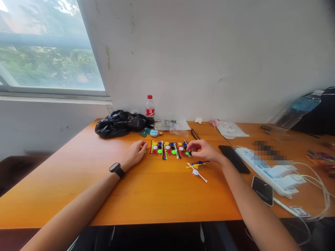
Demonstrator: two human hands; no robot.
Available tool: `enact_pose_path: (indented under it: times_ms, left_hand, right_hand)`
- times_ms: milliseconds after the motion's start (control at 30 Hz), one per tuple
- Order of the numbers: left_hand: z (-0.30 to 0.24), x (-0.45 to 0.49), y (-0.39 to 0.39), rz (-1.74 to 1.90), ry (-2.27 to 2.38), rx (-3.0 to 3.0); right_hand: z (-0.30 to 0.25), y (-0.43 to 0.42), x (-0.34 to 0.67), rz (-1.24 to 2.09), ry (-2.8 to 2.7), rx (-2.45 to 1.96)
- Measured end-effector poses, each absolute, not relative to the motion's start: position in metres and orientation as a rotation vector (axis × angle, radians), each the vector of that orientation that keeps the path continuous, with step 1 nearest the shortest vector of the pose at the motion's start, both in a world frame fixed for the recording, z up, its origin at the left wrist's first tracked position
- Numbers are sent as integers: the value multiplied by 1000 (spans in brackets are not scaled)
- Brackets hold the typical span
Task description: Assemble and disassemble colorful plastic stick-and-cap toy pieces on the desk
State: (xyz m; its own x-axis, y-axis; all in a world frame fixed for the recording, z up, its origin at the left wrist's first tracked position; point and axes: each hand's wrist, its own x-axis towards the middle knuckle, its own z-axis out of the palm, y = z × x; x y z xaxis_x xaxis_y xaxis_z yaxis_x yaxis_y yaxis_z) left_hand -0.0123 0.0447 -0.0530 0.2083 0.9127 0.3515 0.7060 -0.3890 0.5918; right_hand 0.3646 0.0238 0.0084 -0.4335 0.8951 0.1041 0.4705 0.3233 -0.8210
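The disc row (167, 148) runs left-right; left hand (136, 152) curls at one end, grip unclear, right hand (203, 150) pinches a stick (185, 151) opposite.

Materials, quick pass
Glossy plastic discs (167, 147) and sticks (198, 172); smooth orange wood-look surface (146, 195); crinkled shiny black plastic bag (119, 123).

Bright daylight comes through a window (47, 48) at upper left, its view washed out and hazy. Right of the window, the white wall (209, 52) is evenly lit. Below it, the orange table (157, 198) shows a soft sheen; the left hand (136, 153) and right hand (203, 150) cast only faint shadows. Wide-angle bending slants the window frame. Far right of the window are a pixelated patch (272, 153) and soft, blurred edges.
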Motion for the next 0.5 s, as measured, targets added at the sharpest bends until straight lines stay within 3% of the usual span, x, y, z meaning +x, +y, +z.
enact_pose_path:
  times_ms: [133,500]
  left_hand:
    - [-52,-12,44,952,1525,2186]
    - [-56,-13,47,975,1518,2225]
  right_hand:
    - [2,29,377,1201,-2133,-1258]
    - [10,24,384,1182,-2331,-1283]
